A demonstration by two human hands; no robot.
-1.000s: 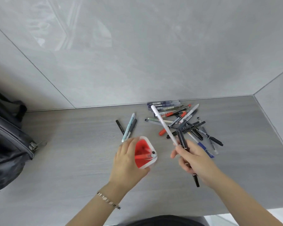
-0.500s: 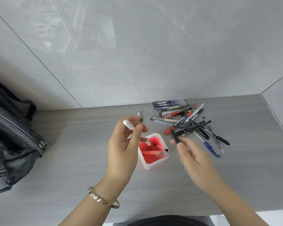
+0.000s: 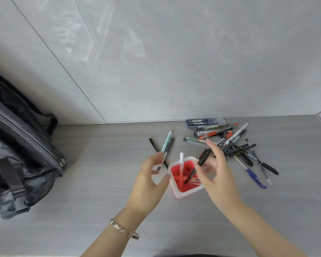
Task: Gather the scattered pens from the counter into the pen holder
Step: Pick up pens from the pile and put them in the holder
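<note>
Red-lined, white-walled pen holder on the grey table, between both hands. White pen, a moment ago in the left hand, now standing in the holder; left grip apart, empty. Right hand clamped on a black pen, tip already inside. Loose pens: three just behind, pile to the right. Most still ungathered.
</note>
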